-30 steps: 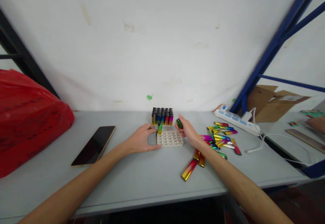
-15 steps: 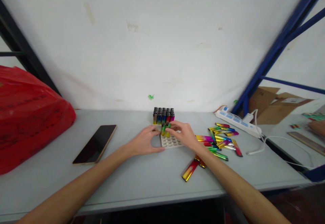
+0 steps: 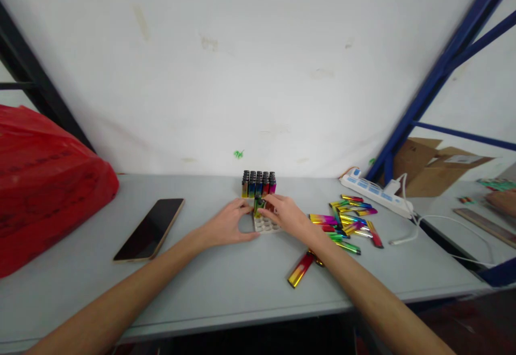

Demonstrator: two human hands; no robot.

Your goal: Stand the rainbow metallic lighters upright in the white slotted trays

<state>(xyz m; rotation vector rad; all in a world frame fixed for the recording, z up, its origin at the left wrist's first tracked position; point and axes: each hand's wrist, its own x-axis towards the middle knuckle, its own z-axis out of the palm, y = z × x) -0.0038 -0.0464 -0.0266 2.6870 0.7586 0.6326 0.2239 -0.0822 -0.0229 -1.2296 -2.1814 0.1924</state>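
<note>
White tray [image 3: 266,226] | right hand [image 3: 288,215]: pinching green lighter [image 3: 261,204] | left hand [image 3: 229,223]: spread alongside

Open along the back edge of the bench [image 3: 217,290] from the red bag [image 3: 56,188] to the standing lighters [image 3: 258,186], then again from there to the power strip [image 3: 373,193]. Open at the front edge between the left forearm [image 3: 149,273] and the lone red-and-gold lighter [image 3: 300,270]. Blocked at the tray [image 3: 266,227] by the left hand [image 3: 229,223] and right hand [image 3: 289,216]; obstructed toward the right edge by scattered lighters [image 3: 350,219] and the white cable [image 3: 399,241]; narrowed toward the left edge by the phone [image 3: 149,230].
</note>
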